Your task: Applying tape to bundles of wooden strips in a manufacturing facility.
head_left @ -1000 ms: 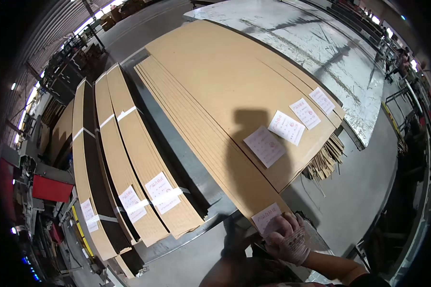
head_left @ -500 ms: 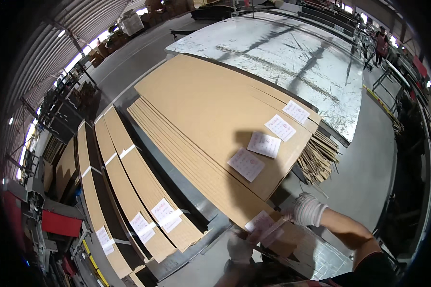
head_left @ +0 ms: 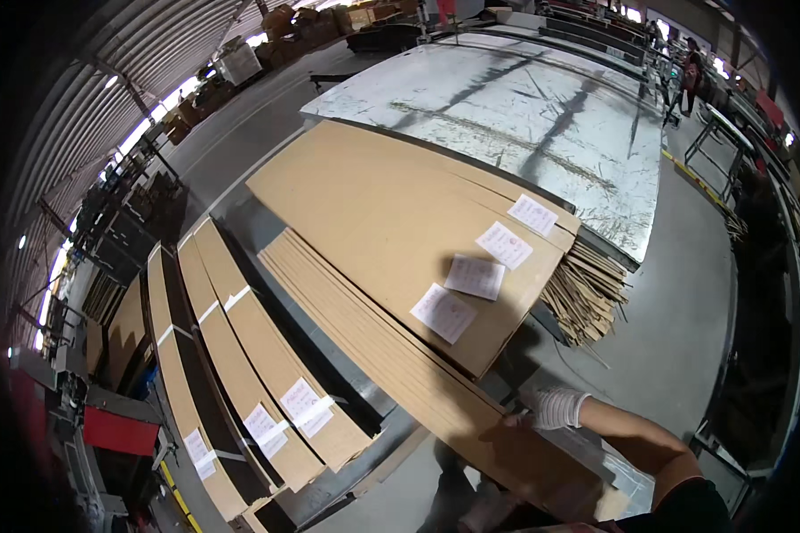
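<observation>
In a pale knitted glove, my right hand (head_left: 547,410) is closed on the right edge of a long stack of cardboard strips (head_left: 400,355), near its close end. The stack lies slantwise and reaches toward me at the bottom of the view. Next to it, wide cardboard sheets (head_left: 364,204) lie in a pile with several white paper labels on their near end, one of them this label (head_left: 443,313). Low under the strips' near end is a dim, blurred shape, probably my left hand (head_left: 484,508); its fingers cannot be made out.
Strapped, labelled bundles of cardboard strips (head_left: 267,355) lie to the left. Beyond the sheets stands a large scuffed metal table (head_left: 507,107). Thin cardboard offcuts (head_left: 587,298) stick out below the sheets' right end. Another person (head_left: 690,75) is far right.
The strip stack has slid toward me and away from the wide sheets, my right hand on its edge. The label on its near end no longer shows. My view has shifted slightly.
</observation>
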Available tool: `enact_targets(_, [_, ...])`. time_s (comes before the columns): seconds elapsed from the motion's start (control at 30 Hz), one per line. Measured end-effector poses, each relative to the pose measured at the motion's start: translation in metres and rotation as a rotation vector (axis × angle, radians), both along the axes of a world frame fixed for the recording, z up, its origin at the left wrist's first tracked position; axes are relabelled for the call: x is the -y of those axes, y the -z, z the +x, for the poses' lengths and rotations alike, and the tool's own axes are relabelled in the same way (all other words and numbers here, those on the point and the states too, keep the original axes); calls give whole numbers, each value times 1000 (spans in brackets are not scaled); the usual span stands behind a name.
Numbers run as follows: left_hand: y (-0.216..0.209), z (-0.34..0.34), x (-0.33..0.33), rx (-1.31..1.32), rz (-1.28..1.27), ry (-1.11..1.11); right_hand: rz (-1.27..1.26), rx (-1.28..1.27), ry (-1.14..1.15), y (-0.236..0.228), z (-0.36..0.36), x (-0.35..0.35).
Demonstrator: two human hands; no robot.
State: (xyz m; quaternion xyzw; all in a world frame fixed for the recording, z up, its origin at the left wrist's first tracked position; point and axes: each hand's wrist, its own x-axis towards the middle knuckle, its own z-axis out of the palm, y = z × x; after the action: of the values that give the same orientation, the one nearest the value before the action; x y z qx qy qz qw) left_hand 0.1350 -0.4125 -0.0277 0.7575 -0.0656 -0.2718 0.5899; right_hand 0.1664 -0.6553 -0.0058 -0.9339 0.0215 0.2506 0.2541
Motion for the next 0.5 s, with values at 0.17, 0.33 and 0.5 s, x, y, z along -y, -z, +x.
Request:
enact_targets(0.17, [24,68,-11,-162,-190,-249,24,-209,-27,-74,32,-35])
enact_targets(0.33, [-131,49,-18,223,4,165,266,407,-573,-98,-1,-33])
enact_targets(0.5, [-58,68,-96,-373,-495,89,811,-183,-374,-118,65,5])
